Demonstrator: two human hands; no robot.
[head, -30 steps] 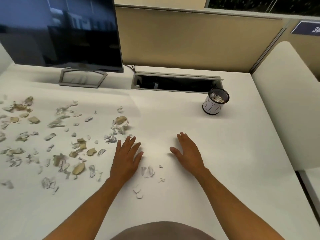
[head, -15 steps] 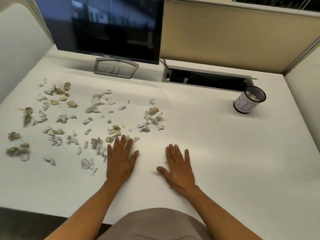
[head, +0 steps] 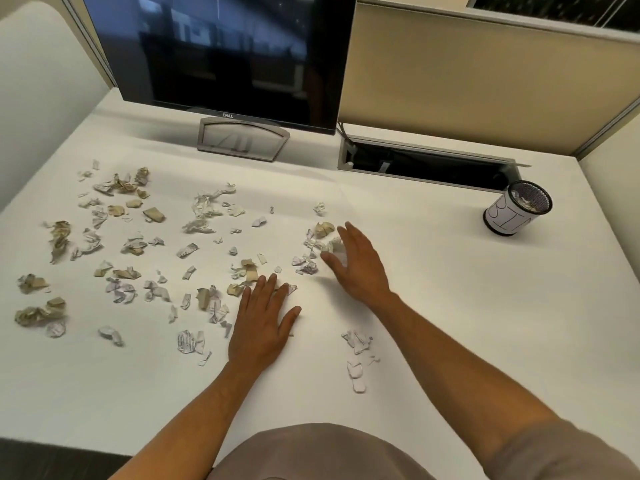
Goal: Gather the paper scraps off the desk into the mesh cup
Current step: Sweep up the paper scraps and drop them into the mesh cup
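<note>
the cup (head: 517, 210), far right on the table (head: 450, 306), holds a few scraps, but most scraps (head: 138, 244) still litter the left half. left hand (head: 261, 323) lies flat, fingers straight and together; right hand (head: 356, 265) reaches a small pile, fingers spread, holding nothing.

Our right hand (head: 358, 263) has left its flat spot beside the left and reached forward to the paper scraps (head: 317, 247), fingers (head: 346, 233) now against them. A few scraps it covered lie bare on the counter (head: 450, 306).
</note>
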